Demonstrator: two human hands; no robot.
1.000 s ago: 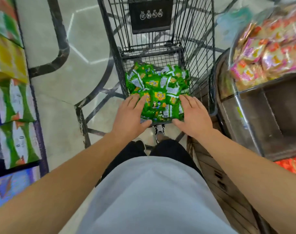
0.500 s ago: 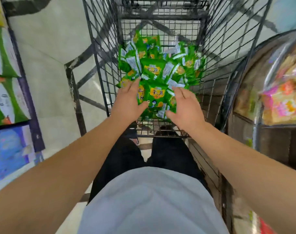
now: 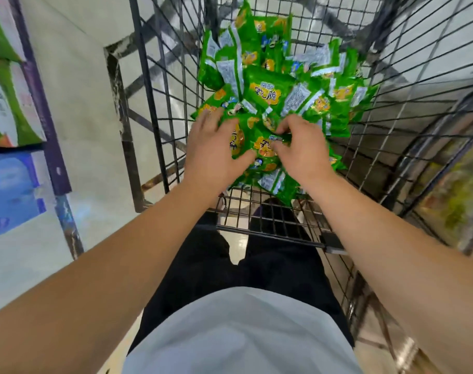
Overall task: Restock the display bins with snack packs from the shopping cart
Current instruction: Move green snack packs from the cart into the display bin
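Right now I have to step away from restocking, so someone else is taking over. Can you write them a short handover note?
Left hand: spread on the near side of the green snack packs in the shopping cart, thumb against a pack; no firm grip yet.
Right hand: fingers curled over a pack at the near edge of the pile.
Packs: all heaped in the cart basket, none lifted clear.
Done: hands are in position on the pile.
Left: gather a bundle, lift it out, carry it to the display bins at the right, repeat until the cart is empty.
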